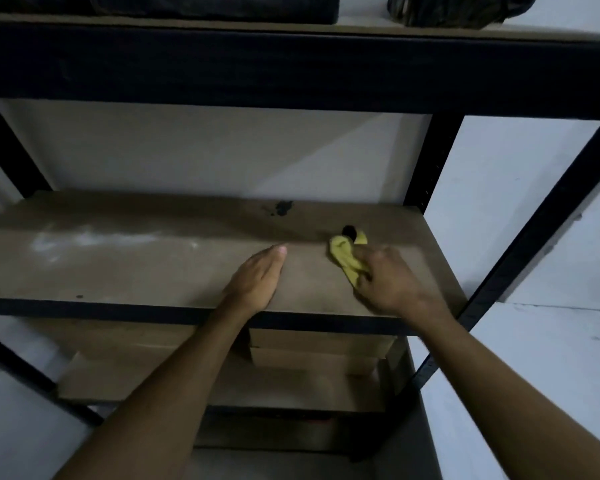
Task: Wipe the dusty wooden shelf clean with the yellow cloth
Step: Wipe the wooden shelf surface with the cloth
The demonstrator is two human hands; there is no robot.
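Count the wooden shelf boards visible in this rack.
3: the top board carrying dark bags, the dusty middle board under both hands, and a lower board holding boxes. Lower ones may be hidden.

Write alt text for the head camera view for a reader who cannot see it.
A person's right hand presses a bunched yellow cloth onto the right part of a brown wooden shelf in a black metal rack, while the left hand rests flat and empty beside it. Pale dust streaks lie on the shelf's left part, and a dark stain marks its back edge.

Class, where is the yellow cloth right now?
In the head view, the yellow cloth lies bunched on the wooden shelf's right part, gripped by the right hand, near a dark hole.
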